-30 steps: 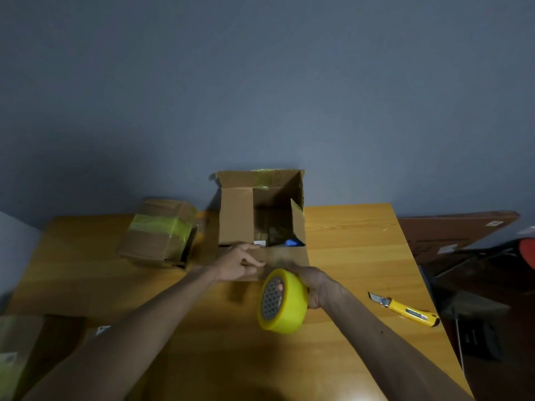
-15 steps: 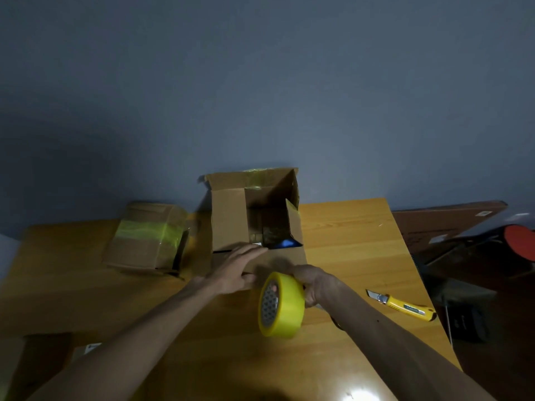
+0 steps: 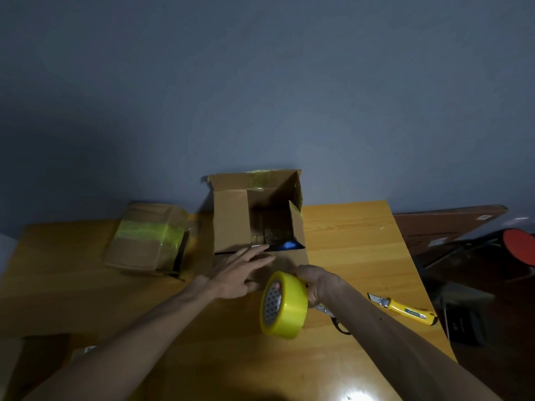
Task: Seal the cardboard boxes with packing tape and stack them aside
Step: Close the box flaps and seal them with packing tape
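Observation:
An open cardboard box (image 3: 231,221) stands on the wooden table (image 3: 353,244) against the wall, its flaps up and something blue inside. My left hand (image 3: 240,273) lies with straight fingers on the box's near flap. My right hand (image 3: 318,285) grips a roll of yellow packing tape (image 3: 285,305) held just in front of the box. A second box (image 3: 147,238), sealed with a band of yellow tape, lies on its side to the left.
A yellow utility knife (image 3: 405,309) lies on the table to the right of my right arm. More cardboard (image 3: 31,363) sits at the lower left. A brown board (image 3: 443,227) and dark clutter with a red round thing (image 3: 521,247) stand beyond the table's right edge.
My left hand has uncurled and now lies flat on the near flap, fingers reaching toward the box opening. The tape roll stayed in my right hand, almost in place.

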